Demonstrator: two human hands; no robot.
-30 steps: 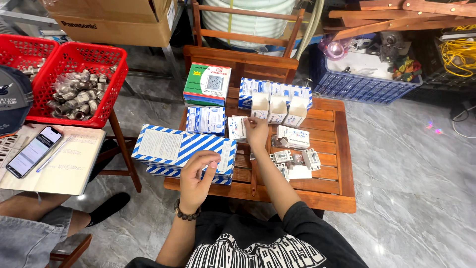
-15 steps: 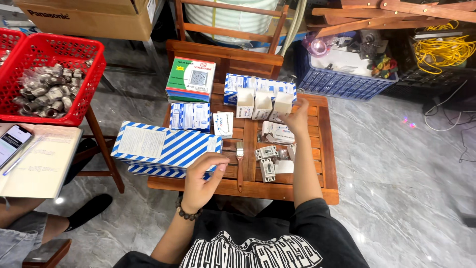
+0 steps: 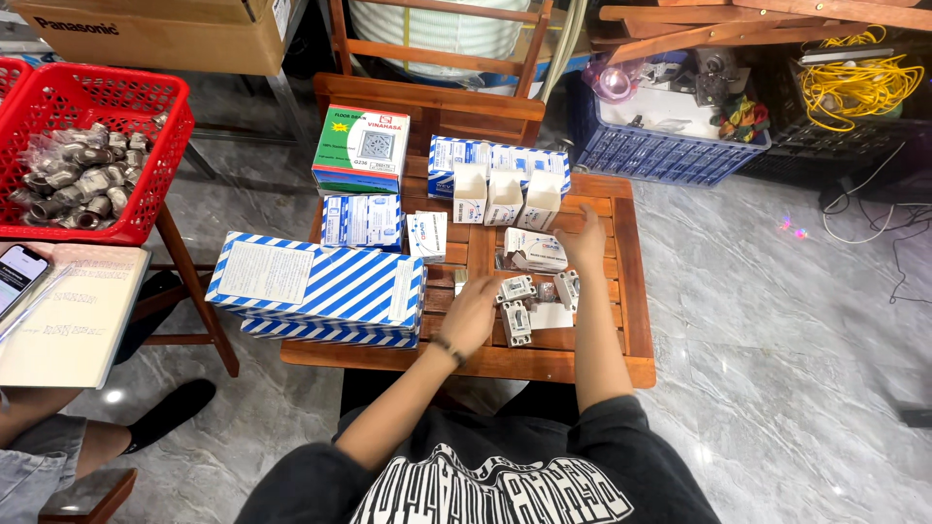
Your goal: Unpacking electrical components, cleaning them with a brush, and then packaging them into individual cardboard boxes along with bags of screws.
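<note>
My left hand (image 3: 473, 312) hovers over the low wooden table (image 3: 621, 325), its fingers curled beside several small white and grey switch parts (image 3: 516, 291); I see it from the back, so its grip is hidden. My right hand (image 3: 585, 243) lies flat on the table with fingers spread, touching the right end of a flat white carton (image 3: 534, 250). Behind the carton stand three open small white cartons (image 3: 505, 199). Two large blue-and-white striped boxes (image 3: 320, 286) are stacked at the table's left edge.
A green box (image 3: 361, 146), a small blue-white box (image 3: 361, 221) and a long blue-white box (image 3: 500, 155) sit at the back. Left stands a red basket (image 3: 146, 146) of metal fittings. A phone (image 3: 19, 272) lies on a notebook (image 3: 73, 325). A blue crate (image 3: 670, 155) is behind.
My left hand left the striped boxes and moved right to the switch parts. My right hand drew back from the upright cartons and settled on the table by the flat carton.
</note>
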